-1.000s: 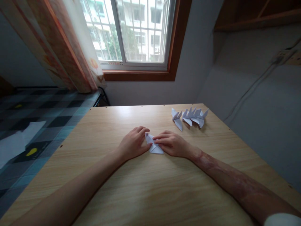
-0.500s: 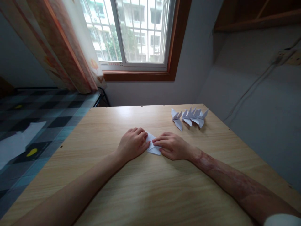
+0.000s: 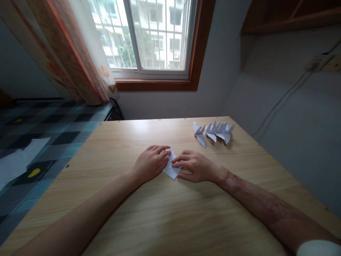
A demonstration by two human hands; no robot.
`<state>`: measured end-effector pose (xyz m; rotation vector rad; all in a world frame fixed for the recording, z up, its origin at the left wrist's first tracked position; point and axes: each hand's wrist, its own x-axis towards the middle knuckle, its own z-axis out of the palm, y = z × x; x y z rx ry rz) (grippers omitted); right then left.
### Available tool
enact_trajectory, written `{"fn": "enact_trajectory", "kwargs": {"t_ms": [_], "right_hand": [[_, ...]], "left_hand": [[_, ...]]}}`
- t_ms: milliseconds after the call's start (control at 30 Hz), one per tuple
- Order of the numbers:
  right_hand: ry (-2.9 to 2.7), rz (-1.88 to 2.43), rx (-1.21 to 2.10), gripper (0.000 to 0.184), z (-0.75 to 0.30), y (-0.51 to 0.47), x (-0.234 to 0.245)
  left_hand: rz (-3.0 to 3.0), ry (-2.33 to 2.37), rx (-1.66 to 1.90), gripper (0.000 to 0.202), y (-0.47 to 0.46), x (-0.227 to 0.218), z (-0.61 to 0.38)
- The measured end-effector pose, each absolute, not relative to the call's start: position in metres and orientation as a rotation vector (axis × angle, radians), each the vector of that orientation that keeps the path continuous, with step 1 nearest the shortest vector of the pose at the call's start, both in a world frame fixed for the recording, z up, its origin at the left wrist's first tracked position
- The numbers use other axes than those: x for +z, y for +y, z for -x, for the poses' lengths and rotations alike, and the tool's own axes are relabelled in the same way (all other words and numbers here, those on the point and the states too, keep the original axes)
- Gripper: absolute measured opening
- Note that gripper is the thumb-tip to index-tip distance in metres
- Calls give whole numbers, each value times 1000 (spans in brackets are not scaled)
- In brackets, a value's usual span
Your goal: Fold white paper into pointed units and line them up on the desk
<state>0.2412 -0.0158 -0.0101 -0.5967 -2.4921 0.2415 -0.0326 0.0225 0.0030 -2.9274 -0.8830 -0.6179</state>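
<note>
A small piece of folded white paper [image 3: 172, 172] lies on the wooden table between my hands, one corner pointing toward me. My left hand [image 3: 152, 161] holds it at its left side, fingers over the upper edge and the thumb beside it. From the right, my right hand [image 3: 195, 166] reaches onto the sheet with its fingers stretched and apart. Its fingertips touch the paper's face, and the thumb lies by the lower right edge. Part of the paper is hidden under the fingers.
Several folded white paper pieces with pointed wings [image 3: 218, 132] stand in a row at the table's far right, with a separate winged piece [image 3: 199, 134] left of them. White sheets [image 3: 16, 165] lie on the checked bed [image 3: 66, 122] at left. A window is beyond the table [image 3: 149, 217].
The folded paper has turned between my hands, and its lower corner now points toward me. My right thumb has moved out to its edge. The winged pieces stay put.
</note>
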Motion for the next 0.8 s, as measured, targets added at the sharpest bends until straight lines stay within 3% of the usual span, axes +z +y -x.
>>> {"fn": "enact_trajectory", "kwargs": {"t_ms": [133, 367, 533, 600, 800], "right_hand": [[-2510, 601, 190, 23, -241, -15, -13], [-2505, 636, 166, 39, -240, -15, -11], [-2492, 634, 211, 44, -240, -15, -12], [-2489, 624, 203, 44, -240, -14, -12], [-2491, 616, 186, 48, -241, -15, -12]], "left_hand": [[2973, -831, -612, 31, 24, 1, 33], [3095, -762, -577, 34, 26, 5, 41], [3250, -629, -520, 79, 32, 14, 54], [3268, -628, -521, 86, 34, 12, 55], [3114, -619, -608, 77, 40, -3, 51]]}}
